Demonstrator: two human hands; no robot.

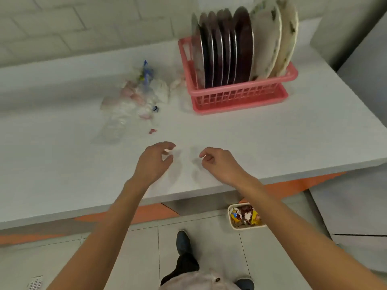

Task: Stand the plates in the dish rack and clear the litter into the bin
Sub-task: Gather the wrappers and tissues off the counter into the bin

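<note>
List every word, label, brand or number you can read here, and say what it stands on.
Nothing here can be read.
Blue-printed wrapper in the litter on the counter: print too blurred to read.
Yellow wrappers in the bin: print too blurred to read.
Plates and pink dish rack: no lettering visible.

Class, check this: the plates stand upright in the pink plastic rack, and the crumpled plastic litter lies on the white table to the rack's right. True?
No. The head view shows the crumpled plastic litter lying to the left of the pink plastic rack; the rest holds.
</note>
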